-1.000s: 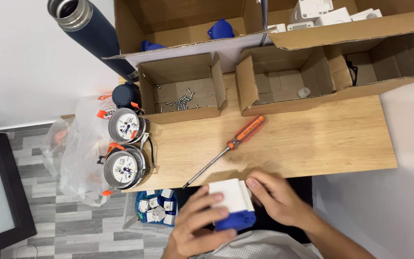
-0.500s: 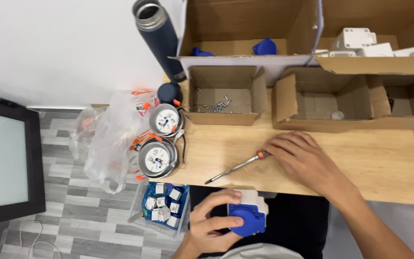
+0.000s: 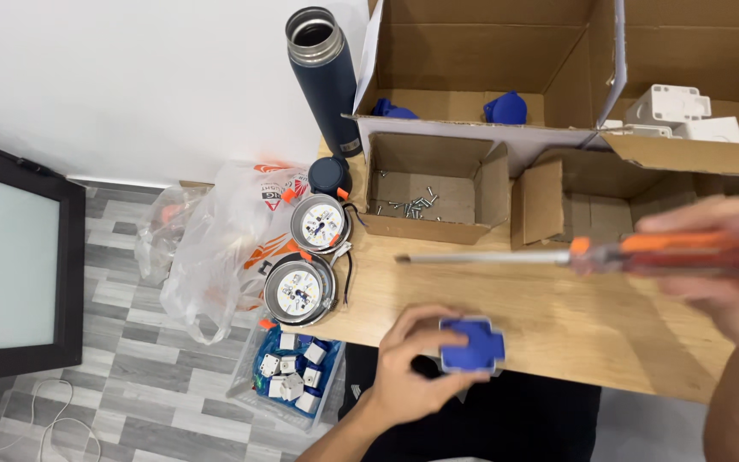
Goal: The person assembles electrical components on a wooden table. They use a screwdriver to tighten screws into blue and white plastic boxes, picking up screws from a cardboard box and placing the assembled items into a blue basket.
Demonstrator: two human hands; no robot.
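My left hand (image 3: 408, 364) grips a blue plastic cross-shaped part (image 3: 470, 346) at the near edge of the wooden table (image 3: 558, 316). My right hand (image 3: 729, 274) holds an orange-handled screwdriver (image 3: 558, 255) level above the table, its metal shaft pointing left. The screwdriver tip hangs just in front of a small open cardboard box (image 3: 434, 192) with loose screws (image 3: 408, 205) inside. The tool and the blue part are apart.
Two round metal light fittings (image 3: 310, 257) lie at the table's left end beside a dark flask (image 3: 327, 77) and its cap (image 3: 329, 175). Large cardboard boxes (image 3: 489, 68) at the back hold blue and white parts. Below hang a plastic bag (image 3: 207, 248) and a tray of white parts (image 3: 292, 372).
My right hand has picked the screwdriver up off the table and raised it toward the camera. The left hand has brought the blue part up to the table edge; its white piece no longer shows.
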